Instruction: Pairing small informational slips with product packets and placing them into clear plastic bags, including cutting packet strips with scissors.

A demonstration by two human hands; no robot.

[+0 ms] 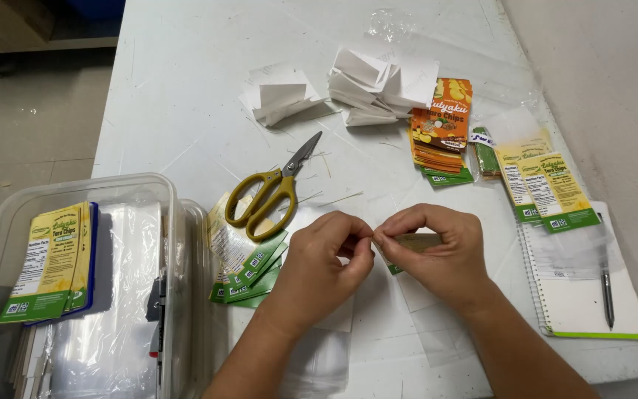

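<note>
My left hand (324, 260) and my right hand (434, 251) meet fingertip to fingertip over the white table (186, 89). Between them they pinch a small yellow-and-green label card (416, 241), mostly hidden under my right fingers. A clear plastic sleeve (319, 355) lies flat on the table beneath my left wrist. Just left of my left hand lies a fanned stack of yellow-and-green label cards (245, 258), and yellow-handled scissors (269, 191) rest beyond it.
A clear plastic bin (9, 214) at the left holds labels and clear bags. Folded white paper pieces (374, 81) lie at the back. An orange label stack (441, 125), more yellow labels (548, 188) and a spiral notebook with a pen (607, 295) sit on the right.
</note>
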